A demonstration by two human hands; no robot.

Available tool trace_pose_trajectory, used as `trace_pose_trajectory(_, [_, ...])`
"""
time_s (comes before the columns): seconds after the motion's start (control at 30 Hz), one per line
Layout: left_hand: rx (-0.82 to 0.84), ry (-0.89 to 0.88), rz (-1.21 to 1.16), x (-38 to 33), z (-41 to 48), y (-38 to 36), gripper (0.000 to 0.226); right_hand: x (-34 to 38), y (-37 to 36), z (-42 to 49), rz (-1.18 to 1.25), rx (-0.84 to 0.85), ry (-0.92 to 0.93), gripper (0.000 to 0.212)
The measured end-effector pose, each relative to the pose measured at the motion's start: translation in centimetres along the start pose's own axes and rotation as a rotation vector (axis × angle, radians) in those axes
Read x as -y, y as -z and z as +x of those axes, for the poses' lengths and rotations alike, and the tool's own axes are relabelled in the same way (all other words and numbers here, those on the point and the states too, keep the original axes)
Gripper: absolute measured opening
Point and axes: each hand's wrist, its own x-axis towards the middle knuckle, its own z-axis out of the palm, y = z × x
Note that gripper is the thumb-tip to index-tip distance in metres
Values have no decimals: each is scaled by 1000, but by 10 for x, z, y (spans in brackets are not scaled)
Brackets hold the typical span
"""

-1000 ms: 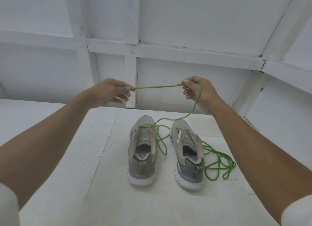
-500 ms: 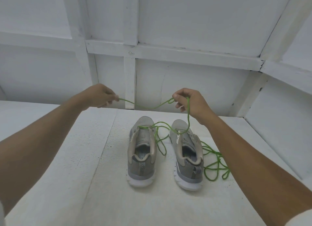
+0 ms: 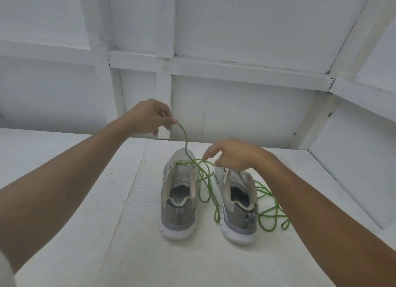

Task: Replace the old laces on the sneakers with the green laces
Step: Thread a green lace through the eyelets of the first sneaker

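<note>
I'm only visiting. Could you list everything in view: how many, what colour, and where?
sneakers: two, grey, side by side on the table; left sneaker, right sneaker
threaded lace: one, green, through the left sneaker's front eyelets
loose lace: green, count unclear, coiled right of the right sneaker
wall: white panels, behind the table
left hand: raised, pinches the threaded lace
right hand: above the right sneaker's toe; grip unclear

green laces (image 3: 206, 180), grey sneakers (image 3: 179, 201)

No legible text or brand, insole mark (image 3: 179, 200) in left sneaker (image 3: 177, 219) blurred (tongue tag (image 3: 225, 176) likewise)
</note>
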Motion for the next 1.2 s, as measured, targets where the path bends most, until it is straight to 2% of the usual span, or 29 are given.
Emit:
trace_pose_trajectory(0.13, [7, -12, 37, -8, 2, -15, 22, 11, -6, 15, 386, -390, 2, 23])
trace_pose_trajectory(0.2, [7, -27, 64, -11, 2, -20, 23, 17, -9, 23, 516, -496, 1, 22])
trace_pose_trajectory(0.27, [4, -37, 55, -13, 1, -22, 23, 21, -12, 30, 595, -533, 4, 24])
trace_pose_trajectory(0.47, [13, -40, 9, -13, 1, -27, 24, 25, -23, 43, 674, -553, 5, 13])
trace_pose_trajectory(0.63, [1, 36, -59, 0, 3, -33, 27, 19, -34, 50, 640, -532, -29, 18])
trace_pose_trajectory(0.8, [123, 254, -44, 35, 5, -66, 25, 13, -51, 65, 568, -487, -101, 17])
trace_pose_trajectory(0.97, [226, 504, -129, 53, 2, -100, 43, 14, -66, 83, 483, -384, -152, 16])
trace_pose_trajectory(1.2, [160, 616, -316, 61, 0, -109, 14, 18, -81, 98, 517, -290, -200, 12])
